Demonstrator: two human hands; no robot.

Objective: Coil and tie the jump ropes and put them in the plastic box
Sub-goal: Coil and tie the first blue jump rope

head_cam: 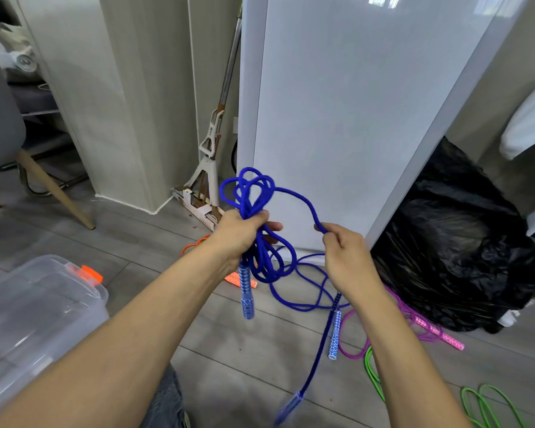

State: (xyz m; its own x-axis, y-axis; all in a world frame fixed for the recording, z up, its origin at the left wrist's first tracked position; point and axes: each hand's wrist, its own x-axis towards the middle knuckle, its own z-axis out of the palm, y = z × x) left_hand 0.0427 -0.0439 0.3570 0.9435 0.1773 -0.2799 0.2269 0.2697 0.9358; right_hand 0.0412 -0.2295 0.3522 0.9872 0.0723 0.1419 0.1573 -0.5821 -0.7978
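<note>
Floor [112, 239]: grey wood-look planks, across the lower frame; wall [130, 103]: beige, upper left to centre, with white skirting [127, 204] at its foot; white glossy panel [352, 103]: tall, centre to upper right, catching bright reflections along its top edge; mop [210, 143]: metal pole, white frame, propped in the gap between wall and panel; grey chair [0, 125]: far left, pale wooden legs on the floor; black plastic bag [464, 242]: bulging, right of the panel's base; white fabric [528, 125]: right edge, partly cut off.
</note>
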